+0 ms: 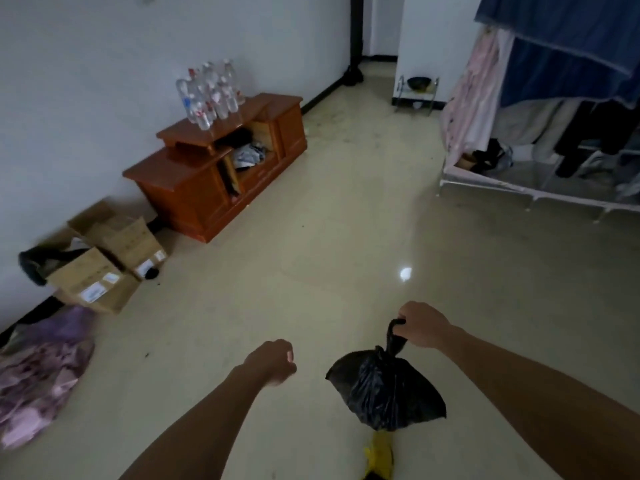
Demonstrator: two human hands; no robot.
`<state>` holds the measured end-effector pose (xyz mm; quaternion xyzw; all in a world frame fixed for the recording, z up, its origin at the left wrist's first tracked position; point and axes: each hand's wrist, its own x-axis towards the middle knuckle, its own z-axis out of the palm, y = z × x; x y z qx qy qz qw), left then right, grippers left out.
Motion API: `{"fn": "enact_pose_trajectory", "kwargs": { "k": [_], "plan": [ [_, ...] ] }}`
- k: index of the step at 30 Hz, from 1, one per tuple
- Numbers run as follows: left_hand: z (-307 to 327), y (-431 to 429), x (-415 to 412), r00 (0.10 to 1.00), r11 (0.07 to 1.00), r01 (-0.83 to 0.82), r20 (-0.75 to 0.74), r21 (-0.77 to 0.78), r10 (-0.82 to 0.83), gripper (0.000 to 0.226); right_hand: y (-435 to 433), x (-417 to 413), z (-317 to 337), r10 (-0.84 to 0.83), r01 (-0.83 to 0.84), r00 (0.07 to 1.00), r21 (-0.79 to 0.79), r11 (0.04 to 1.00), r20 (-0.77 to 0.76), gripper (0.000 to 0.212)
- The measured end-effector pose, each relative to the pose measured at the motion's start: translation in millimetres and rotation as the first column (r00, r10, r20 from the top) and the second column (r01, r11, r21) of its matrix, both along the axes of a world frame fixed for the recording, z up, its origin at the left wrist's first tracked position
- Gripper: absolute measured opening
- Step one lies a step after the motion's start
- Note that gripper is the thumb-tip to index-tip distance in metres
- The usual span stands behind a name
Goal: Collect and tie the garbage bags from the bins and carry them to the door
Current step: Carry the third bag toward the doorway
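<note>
Yellow item at bottom centre, directly under the bag, partly hidden; can't tell what it is.

Garbage bag, black, hangs lower centre-right, off the floor. Right hand is fisted round its twisted neck. Left hand is lower centre, fingers curled, nothing in it.

Risks, as judged:
- All the load is on a thin twisted neck. Can't tell whether it's a knot or just a twist, so it could slip or open.
- Thin film could tear at the neck if the bag swings.
- Glossy floor, possible slip.
- Only one bag in hand. No bins in view, so other bags could get missed.

Surroundings:
- Left edge: purple-pink bag, cardboard boxes and wooden cabinet with plastic bottles on top.
- Right edge: clothes rack, with its frame feet sticking out onto the floor.
- Upper centre: small metal stand beside a gap in the wall. No door is visible.

Route runs between cabinet and rack; the rack's feet and the stand are the snag points.
</note>
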<state>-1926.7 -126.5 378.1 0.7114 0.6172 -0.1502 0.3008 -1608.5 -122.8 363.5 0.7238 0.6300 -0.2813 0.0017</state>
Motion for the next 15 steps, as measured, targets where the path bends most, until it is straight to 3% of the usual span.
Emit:
{"fn": "enact_pose_trajectory", "kwargs": {
  "k": [3, 9, 15],
  "plan": [
    [6, 85, 32, 1.000, 1.000, 0.015, -0.023, -0.020, -0.016, 0.024, 81, 29, 4, 0.001, -0.001, 1.000, -0.009, 1.000, 0.004, 0.024],
    [41, 254, 94, 0.997, 0.995, 0.054, 0.051, 0.086, -0.058, 0.025, 254, 83, 38, 0.002, -0.002, 1.000, 0.026, 1.000, 0.028, 0.021],
    [28, 429, 125, 0.997, 0.995, 0.067, 0.020, 0.070, -0.068, 0.028, 421, 128, 32, -0.027, 0.025, 0.997, 0.031, 0.999, 0.068, 0.022]
  ]
}}
